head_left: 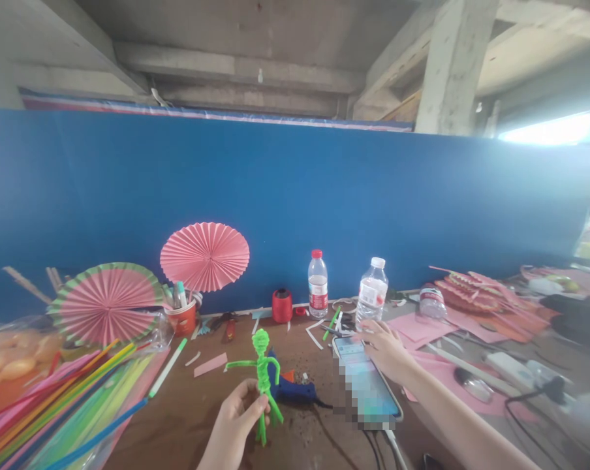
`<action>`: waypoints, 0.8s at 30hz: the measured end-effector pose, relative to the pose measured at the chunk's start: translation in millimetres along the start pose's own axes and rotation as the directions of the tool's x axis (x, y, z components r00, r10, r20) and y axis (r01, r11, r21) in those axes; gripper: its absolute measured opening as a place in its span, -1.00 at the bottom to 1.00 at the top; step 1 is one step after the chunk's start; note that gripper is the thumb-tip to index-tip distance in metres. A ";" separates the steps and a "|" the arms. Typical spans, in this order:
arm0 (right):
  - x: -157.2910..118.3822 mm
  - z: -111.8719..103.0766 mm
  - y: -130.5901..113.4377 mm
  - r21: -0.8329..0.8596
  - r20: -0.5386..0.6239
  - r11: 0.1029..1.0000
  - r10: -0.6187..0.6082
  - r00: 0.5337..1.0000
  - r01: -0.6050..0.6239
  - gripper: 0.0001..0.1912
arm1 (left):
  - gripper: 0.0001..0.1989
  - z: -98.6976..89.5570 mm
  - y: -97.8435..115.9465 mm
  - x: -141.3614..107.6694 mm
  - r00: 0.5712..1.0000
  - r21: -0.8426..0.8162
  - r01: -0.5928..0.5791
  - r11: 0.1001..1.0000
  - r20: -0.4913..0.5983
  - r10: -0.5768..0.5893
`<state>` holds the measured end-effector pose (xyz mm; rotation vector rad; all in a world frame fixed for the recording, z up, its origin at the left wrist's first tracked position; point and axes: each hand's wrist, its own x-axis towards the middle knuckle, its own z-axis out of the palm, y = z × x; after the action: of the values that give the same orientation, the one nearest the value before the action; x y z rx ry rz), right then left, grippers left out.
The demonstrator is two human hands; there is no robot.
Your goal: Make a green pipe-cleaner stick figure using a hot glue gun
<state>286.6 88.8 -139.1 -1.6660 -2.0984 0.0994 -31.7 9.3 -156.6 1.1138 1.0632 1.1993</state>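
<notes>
A bright green pipe-cleaner figure (262,365) with a round head, arms out and two legs stands upright in my left hand (243,411). The thumb and fingers close around its lower body. My right hand (380,346) is stretched forward over the far end of a phone (368,378), fingers extended. Its fingertips are near a thin dark tool (341,331) lying by the bottle; whether they touch it cannot be made out. Behind the figure lies a blue glue gun (295,390), partly hidden by it.
Colored pipe cleaners (89,398) lie at left, beside pleated pink paper fans (204,256) and an orange cup of markers (181,318). A red spool (282,305) and two bottles (372,294) stand at the back. Pink paper (422,331), cables and a mouse (472,384) cover the right.
</notes>
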 end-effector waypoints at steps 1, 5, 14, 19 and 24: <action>-1.5 0.5 -0.1 0.002 0.003 1.000 -0.011 1.000 0.011 -0.59 | -0.79 0.1 0.5 -0.2 1.000 -0.001 0.001 1.000 0.001 -0.001; -5.7 2.3 1.2 -0.012 -0.025 0.999 -0.045 0.999 0.045 -0.63 | -0.76 2.2 -2.4 0.2 0.999 -0.026 -0.021 0.999 -0.039 0.020; -5.9 7.5 1.1 -0.025 0.032 0.999 -0.042 0.999 0.043 -0.61 | -0.76 4.2 -4.8 0.9 0.997 -0.027 -0.037 0.999 -0.067 0.035; -15.5 -1.3 4.3 -0.006 -0.002 0.998 -0.055 0.998 0.055 -0.65 | -0.72 5.0 -10.7 2.9 0.992 -0.040 -0.048 0.998 -0.118 0.043; -30.7 0.7 28.7 -0.017 0.051 1.000 -0.013 0.999 0.014 -0.42 | -0.75 0.7 -8.6 4.4 0.998 -0.021 -0.025 0.999 -0.053 0.024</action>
<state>317.3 67.8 -158.5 -1.6755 -2.1537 0.1210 -29.4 13.3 -165.2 1.0864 1.0772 1.2626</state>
